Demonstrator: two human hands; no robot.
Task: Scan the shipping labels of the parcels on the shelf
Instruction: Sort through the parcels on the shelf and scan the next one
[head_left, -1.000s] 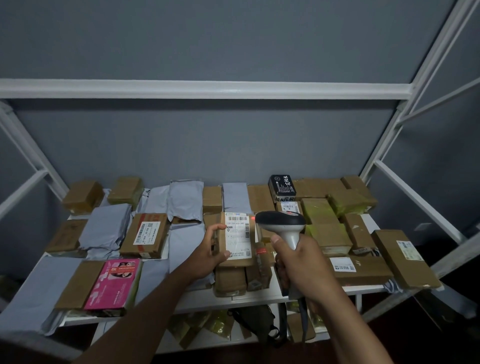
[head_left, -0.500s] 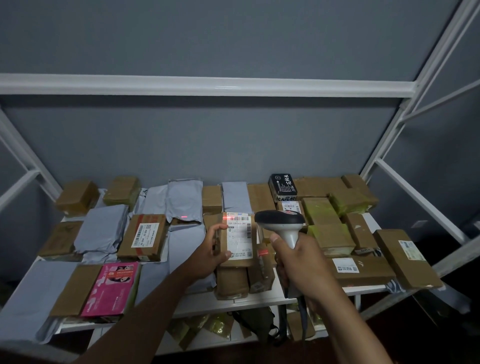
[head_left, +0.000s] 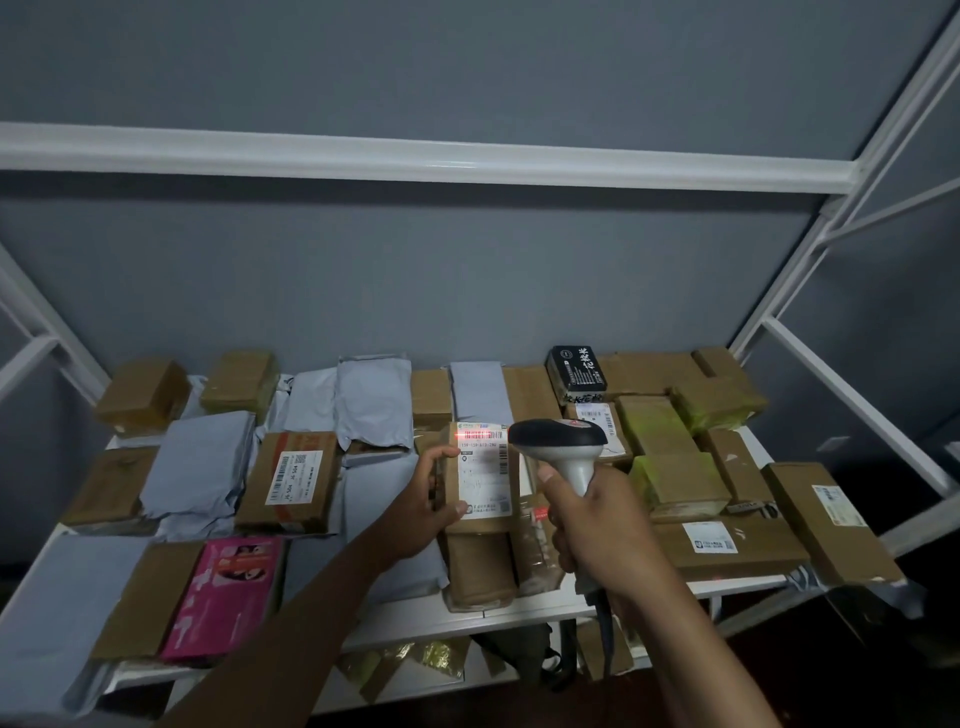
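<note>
Brown parcel (head_left: 480, 483), white label (head_left: 483, 470), red scan line; pink box (head_left: 223, 597).

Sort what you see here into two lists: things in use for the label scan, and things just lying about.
In use: scanner, right hand, labelled box, left hand, red beam.

Lying about: pink box, black box, grey mailers, bags under the shelf.

two bare forearms reach in from the bottom edge, no sleeves showing on either. the left hand (head_left: 422, 506) and right hand (head_left: 597, 525) wear no gloves, and no rings, watch or bands show at the wrists.
</note>
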